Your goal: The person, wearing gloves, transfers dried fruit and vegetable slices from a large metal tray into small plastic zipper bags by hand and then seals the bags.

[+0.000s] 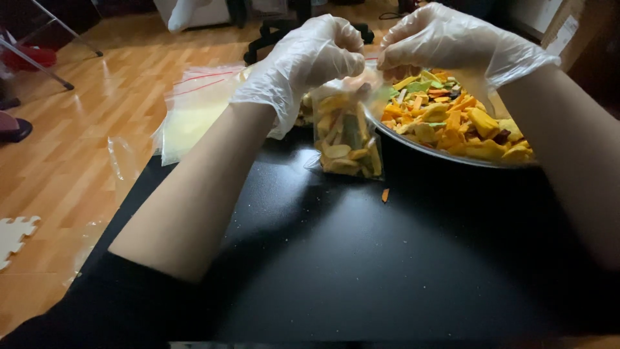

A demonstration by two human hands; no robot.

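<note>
1. The left hand [309, 61], in a thin clear glove, has its fingers curled tight, pinching the top edge of a small clear zip bag [345, 139].
2. The right hand [445, 42], gloved the same way, pinches the same top edge just beside the left fingertips; its fingers are bent and closed on the plastic.
3. The zip bag hangs straight below both sets of fingertips, its bottom resting on the black table [361, 258]. It is filled with pale yellow, tan and green dried chips.
4. Below and to the right of the right fingers sits a metal bowl [420, 147] heaped with mixed chips [458, 119] in orange, yellow, green and dark purple. The bag touches or nearly touches the bowl's rim; which one cannot be told.
5. One small orange crumb [385, 194] lies on the table, below the bag and apart from it.
6. Behind the left wrist, a stack of empty zip bags [194, 106] lies flat at the table's far left edge, clear with thin red seal lines along the tops.
7. Left of the table is a wooden floor [71, 148], with a white foam puzzle piece [14, 236] near the frame's edge.
</note>
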